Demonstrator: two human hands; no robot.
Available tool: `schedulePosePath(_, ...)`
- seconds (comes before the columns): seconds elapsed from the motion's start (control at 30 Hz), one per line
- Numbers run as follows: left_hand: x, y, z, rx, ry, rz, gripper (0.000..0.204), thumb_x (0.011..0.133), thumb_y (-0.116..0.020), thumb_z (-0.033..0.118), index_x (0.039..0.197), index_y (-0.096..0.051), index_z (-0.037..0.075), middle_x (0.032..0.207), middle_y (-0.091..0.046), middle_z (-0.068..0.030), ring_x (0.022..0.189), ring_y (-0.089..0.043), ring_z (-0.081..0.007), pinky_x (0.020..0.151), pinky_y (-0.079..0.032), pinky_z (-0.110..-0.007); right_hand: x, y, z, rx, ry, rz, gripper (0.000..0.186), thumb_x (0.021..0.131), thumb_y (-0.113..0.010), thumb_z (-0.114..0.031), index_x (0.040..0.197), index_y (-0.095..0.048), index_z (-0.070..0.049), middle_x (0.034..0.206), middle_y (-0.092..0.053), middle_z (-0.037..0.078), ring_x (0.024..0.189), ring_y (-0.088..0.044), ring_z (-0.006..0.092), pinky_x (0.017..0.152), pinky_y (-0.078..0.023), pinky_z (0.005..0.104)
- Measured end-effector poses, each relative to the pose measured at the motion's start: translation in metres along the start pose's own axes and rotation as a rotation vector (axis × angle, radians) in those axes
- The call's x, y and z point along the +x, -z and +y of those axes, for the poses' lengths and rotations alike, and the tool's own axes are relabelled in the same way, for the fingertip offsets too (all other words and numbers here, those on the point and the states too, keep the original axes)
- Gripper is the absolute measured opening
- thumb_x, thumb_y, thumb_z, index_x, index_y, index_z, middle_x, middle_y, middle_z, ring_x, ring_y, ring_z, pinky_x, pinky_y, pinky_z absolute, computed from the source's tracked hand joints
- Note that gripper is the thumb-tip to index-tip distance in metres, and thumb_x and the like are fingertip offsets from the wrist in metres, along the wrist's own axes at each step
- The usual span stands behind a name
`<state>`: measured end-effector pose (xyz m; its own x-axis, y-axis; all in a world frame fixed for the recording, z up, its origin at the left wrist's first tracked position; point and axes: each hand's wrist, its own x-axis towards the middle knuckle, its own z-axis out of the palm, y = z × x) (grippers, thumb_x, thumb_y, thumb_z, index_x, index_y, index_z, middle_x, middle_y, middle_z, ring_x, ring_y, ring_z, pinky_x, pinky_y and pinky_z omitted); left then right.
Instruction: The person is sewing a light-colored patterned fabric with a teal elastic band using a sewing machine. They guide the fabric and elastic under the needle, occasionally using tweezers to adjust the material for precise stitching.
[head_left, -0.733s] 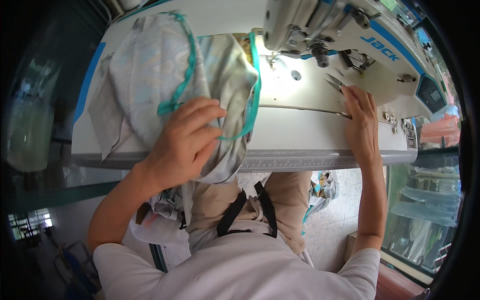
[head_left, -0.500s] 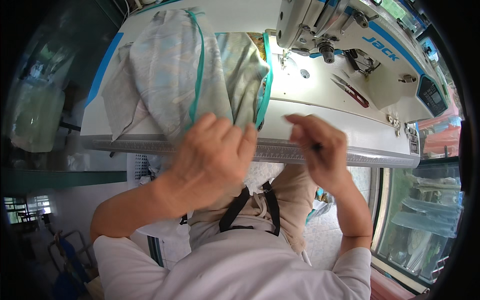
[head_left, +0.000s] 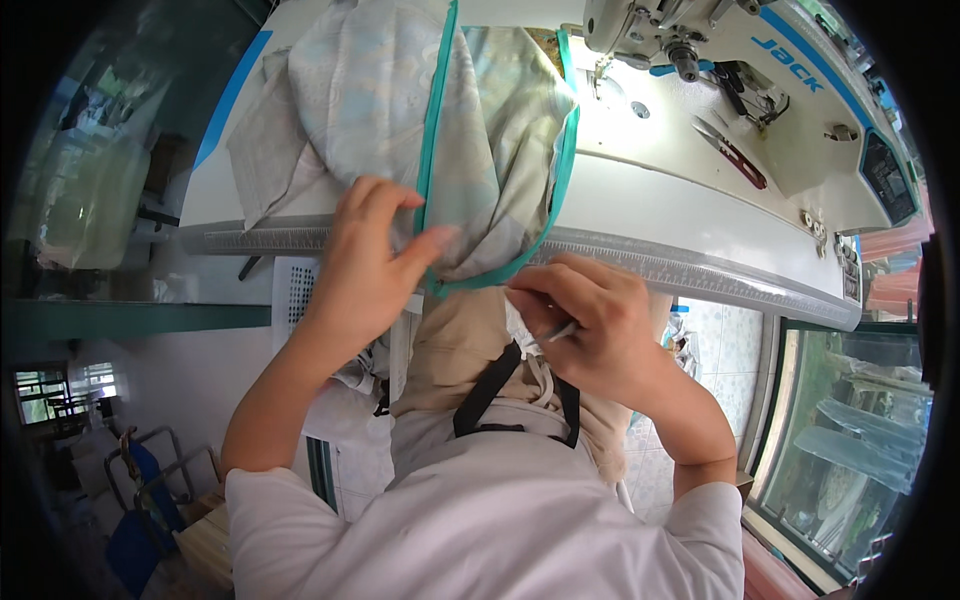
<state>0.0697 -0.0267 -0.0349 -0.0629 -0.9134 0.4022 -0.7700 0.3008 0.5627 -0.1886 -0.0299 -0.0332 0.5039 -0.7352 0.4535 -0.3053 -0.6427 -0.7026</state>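
Observation:
A pale, faintly patterned cloth (head_left: 360, 100) with teal edging (head_left: 437, 120) lies on the sewing table, its lower end hanging over the front edge. My left hand (head_left: 375, 245) is at the left side of that end, thumb and fingers apart, with the thumb over the cloth. To the right, my right hand (head_left: 595, 315) is curled around a slim metal tool (head_left: 562, 330), whose kind I cannot make out. Its fingertips are beside the bottom of the teal edging; whether they pinch it is hidden.
A sewing machine (head_left: 800, 100) stands at the back right, its needle area lit. Red-handled thread snips (head_left: 735, 155) lie on the table below its arm. A ruler strip (head_left: 680, 265) runs along the front edge. White perforated plastic (head_left: 295, 285) shows under the table's left part.
The cloth's lower end now hangs past the table edge toward me. My left hand has opened and shifted left; my right hand has come left and down to the edging. The view has shifted slightly.

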Motion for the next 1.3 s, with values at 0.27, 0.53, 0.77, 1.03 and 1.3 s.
schedulePosePath(0.27, 0.000, -0.004, 0.018, -0.458, 0.301, -0.041, 0.013, 0.101, -0.074, 0.005, 0.097, -0.063, 0.000, 0.083, -0.073, -0.0068, 0.071, -0.066, -0.0140, 0.065, -0.051, -0.031, -0.040, -0.071, 0.015, 0.262, -0.409, -0.107, 0.023, 0.099, -0.083, -0.015, 0.115, -0.077, 0.002, 0.086, -0.076, 0.010, 0.074, -0.072, 0.0192, 0.067, -0.056, 0.0322)
schedulePosePath(0.53, -0.002, 0.016, 0.017, -0.938, 0.534, -0.197, 0.012, 0.108, -0.066, 0.013, 0.104, -0.066, 0.002, 0.106, -0.080, -0.0185, 0.072, -0.067, -0.0137, 0.063, -0.049, -0.028, -0.041, -0.094, -0.008, 1.079, -0.786, -0.231, 0.025, 0.109, -0.072, -0.014, 0.126, -0.074, 0.004, 0.097, -0.079, 0.010, 0.070, -0.067, 0.0092, 0.059, -0.049, 0.0254)
schedulePosePath(0.77, -0.043, -0.006, 0.043, -1.026, 0.350, -0.433, 0.027, 0.113, -0.064, 0.015, 0.128, -0.074, -0.005, 0.111, -0.079, -0.0083, 0.097, -0.072, -0.0117, 0.088, -0.056, -0.028, -0.023, -0.005, -0.042, 1.561, -0.770, -0.183, 0.029, 0.111, -0.070, -0.024, 0.106, -0.081, 0.002, 0.082, -0.078, 0.008, 0.059, -0.062, 0.0085, 0.052, -0.040, 0.0226)
schedulePosePath(1.03, -0.027, -0.019, 0.067, -1.234, 0.305, -0.549, 0.029, 0.108, -0.073, 0.019, 0.126, -0.072, -0.005, 0.127, -0.071, -0.0136, 0.108, -0.069, -0.0167, 0.092, -0.055, -0.029, -0.047, 0.009, -0.035, 1.439, -0.876, -0.131, 0.040, 0.110, -0.073, -0.034, 0.092, -0.081, 0.000, 0.069, -0.071, 0.001, 0.052, -0.056, 0.0058, 0.048, -0.037, 0.0229)
schedulePosePath(1.3, -0.021, -0.019, 0.088, -0.874, 0.181, -0.440, 0.007, 0.107, -0.066, 0.000, 0.113, -0.066, -0.003, 0.101, -0.070, -0.0070, 0.085, -0.068, -0.0172, 0.074, -0.054, -0.030, -0.055, 0.016, -0.028, 1.515, -0.848, -0.109, 0.036, 0.109, -0.075, -0.032, 0.093, -0.081, 0.000, 0.067, -0.068, 0.003, 0.053, -0.055, 0.0072, 0.049, -0.038, 0.0229)
